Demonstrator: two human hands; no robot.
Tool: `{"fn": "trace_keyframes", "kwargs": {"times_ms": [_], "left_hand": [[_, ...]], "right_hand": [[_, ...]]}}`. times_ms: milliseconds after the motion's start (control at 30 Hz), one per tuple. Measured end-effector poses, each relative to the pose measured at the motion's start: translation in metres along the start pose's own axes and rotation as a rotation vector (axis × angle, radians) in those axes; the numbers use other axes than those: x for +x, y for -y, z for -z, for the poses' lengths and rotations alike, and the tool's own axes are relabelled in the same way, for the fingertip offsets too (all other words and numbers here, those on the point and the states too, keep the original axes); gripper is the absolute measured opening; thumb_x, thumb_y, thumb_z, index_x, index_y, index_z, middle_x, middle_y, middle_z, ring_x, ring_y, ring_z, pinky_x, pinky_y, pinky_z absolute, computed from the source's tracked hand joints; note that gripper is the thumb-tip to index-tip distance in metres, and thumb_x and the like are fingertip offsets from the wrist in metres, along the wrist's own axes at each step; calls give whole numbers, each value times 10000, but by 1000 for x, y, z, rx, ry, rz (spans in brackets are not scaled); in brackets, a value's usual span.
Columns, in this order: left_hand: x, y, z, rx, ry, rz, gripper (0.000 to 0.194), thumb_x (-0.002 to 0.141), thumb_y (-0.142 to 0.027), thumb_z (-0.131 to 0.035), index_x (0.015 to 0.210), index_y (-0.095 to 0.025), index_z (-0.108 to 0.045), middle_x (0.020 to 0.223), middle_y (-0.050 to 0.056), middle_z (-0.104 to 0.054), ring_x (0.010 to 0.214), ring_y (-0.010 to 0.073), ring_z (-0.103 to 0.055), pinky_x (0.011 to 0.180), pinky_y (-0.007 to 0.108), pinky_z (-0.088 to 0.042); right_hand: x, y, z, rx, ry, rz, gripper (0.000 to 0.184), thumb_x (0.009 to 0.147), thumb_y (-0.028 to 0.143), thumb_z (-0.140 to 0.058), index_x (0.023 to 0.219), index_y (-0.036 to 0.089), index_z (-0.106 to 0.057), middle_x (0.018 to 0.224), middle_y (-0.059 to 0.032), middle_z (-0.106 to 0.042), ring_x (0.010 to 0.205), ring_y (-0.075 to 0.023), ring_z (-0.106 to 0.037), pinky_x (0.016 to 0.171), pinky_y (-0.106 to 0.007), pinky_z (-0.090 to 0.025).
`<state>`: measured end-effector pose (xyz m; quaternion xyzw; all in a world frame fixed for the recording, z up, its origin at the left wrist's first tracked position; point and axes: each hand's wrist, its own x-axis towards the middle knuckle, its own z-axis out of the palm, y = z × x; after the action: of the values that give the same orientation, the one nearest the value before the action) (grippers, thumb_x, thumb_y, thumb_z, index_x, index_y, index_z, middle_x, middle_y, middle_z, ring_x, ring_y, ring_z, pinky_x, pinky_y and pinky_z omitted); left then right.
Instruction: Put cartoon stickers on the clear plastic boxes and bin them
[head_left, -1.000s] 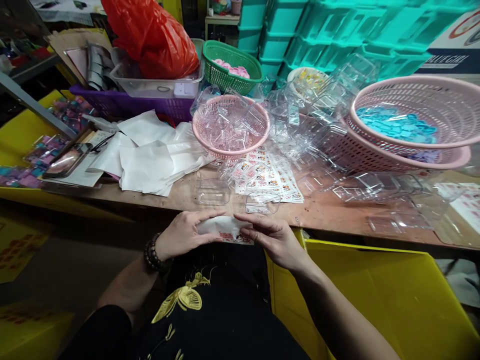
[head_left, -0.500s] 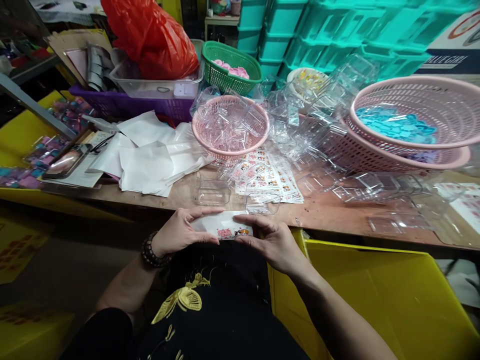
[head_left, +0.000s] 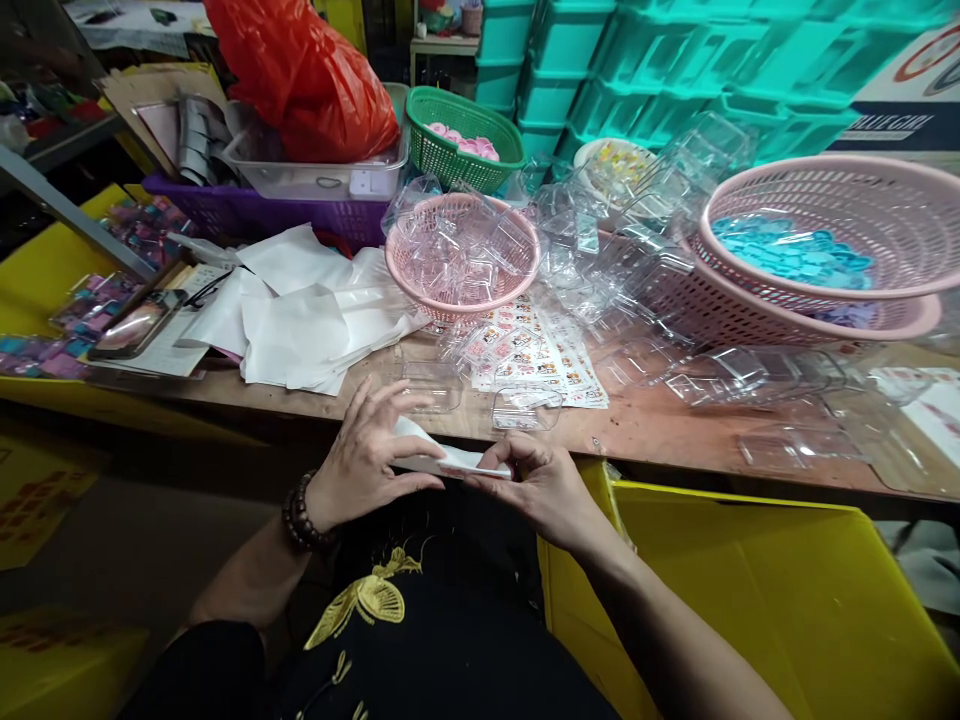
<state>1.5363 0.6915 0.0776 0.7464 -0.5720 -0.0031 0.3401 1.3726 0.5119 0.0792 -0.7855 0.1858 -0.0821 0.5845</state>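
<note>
Both my hands hold a small white sticker sheet (head_left: 442, 459) just below the wooden table's front edge (head_left: 675, 440). My left hand (head_left: 365, 457) pinches its left end with thumb and a finger, the other fingers spread upward. My right hand (head_left: 541, 481) pinches the right end with its fingers curled. The sheet lies nearly edge-on to the camera, its printed face hidden. Two clear plastic boxes (head_left: 429, 385) (head_left: 526, 407) sit on the table just beyond my hands, beside printed sticker sheets (head_left: 536, 355).
A small pink basket (head_left: 463, 250) of clear boxes stands mid-table, with white backing papers (head_left: 300, 320) to its left. Large pink baskets (head_left: 825, 250) hold blue pieces at right. A yellow bin (head_left: 750, 580) sits under the table at right. A green basket (head_left: 465, 135) and red bag (head_left: 307, 75) are behind.
The sheet was flat with its printed face showing; it has tilted edge-on. My left fingers have opened upward and my right hand has curled onto the sheet's right end.
</note>
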Motion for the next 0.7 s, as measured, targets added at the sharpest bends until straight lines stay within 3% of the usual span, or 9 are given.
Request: {"fn": "trace_keyframes", "kwargs": {"times_ms": [67, 167, 333, 433, 500, 633, 700], "left_hand": [[1, -2, -1, -47, 58, -27, 27, 835, -300, -761, 836, -292, -787, 970, 8, -756, 1124, 236, -644, 1233, 575, -165], [3, 1, -4, -173, 151, -4, 75, 851, -306, -741, 890, -248, -769, 848, -6, -768, 884, 177, -709, 1208, 550, -255], [5, 10, -7, -340, 247, 39, 163, 878, -358, -707, 850, -209, -765, 783, 1, -775, 710, 142, -701, 1149, 472, -377], [6, 13, -6, -381, 323, 58, 220, 914, -368, -656, 872, -191, -780, 774, 36, -774, 700, 150, -695, 893, 314, -535], [7, 13, -5, -406, 364, 64, 237, 922, -368, -641, 884, -183, -784, 798, 51, -777, 713, 152, -700, 734, 243, -531], [9, 15, -7, -476, 429, 98, 216, 907, -346, -652, 890, -178, -786, 823, 47, -782, 713, 143, -704, 702, 217, -520], [9, 18, -9, -544, 477, 171, 209, 871, -349, -689, 900, -168, -790, 843, 54, -789, 731, 154, -711, 699, 220, -526]], "right_hand": [[1, 1, 0, -37, -13, 59, 389, 739, 565, -789, 684, 194, -687, 719, -6, -561, 670, -141, -517, 610, -284, -427], [2, 2, 1, -100, -60, 174, 378, 785, 562, -757, 682, 204, -693, 805, -34, -580, 788, -176, -569, 702, -314, -469], [4, 2, 3, -216, 11, 258, 404, 902, 535, -641, 667, 207, -657, 745, -45, -644, 746, -179, -585, 741, -342, -484], [4, 2, 4, -228, 21, 256, 330, 880, 534, -671, 820, 213, -719, 816, -60, -700, 781, -192, -621, 748, -350, -504], [4, 2, 5, -164, 25, 207, 309, 851, 512, -710, 912, 210, -733, 865, -62, -716, 798, -193, -647, 731, -337, -523], [5, 0, 5, -82, 92, 97, 260, 853, 452, -715, 840, 193, -736, 803, -43, -712, 735, -171, -650, 690, -312, -535], [5, -2, 5, -136, 59, 163, 196, 877, 392, -697, 841, 209, -755, 827, -53, -724, 763, -182, -660, 721, -335, -541]]}}
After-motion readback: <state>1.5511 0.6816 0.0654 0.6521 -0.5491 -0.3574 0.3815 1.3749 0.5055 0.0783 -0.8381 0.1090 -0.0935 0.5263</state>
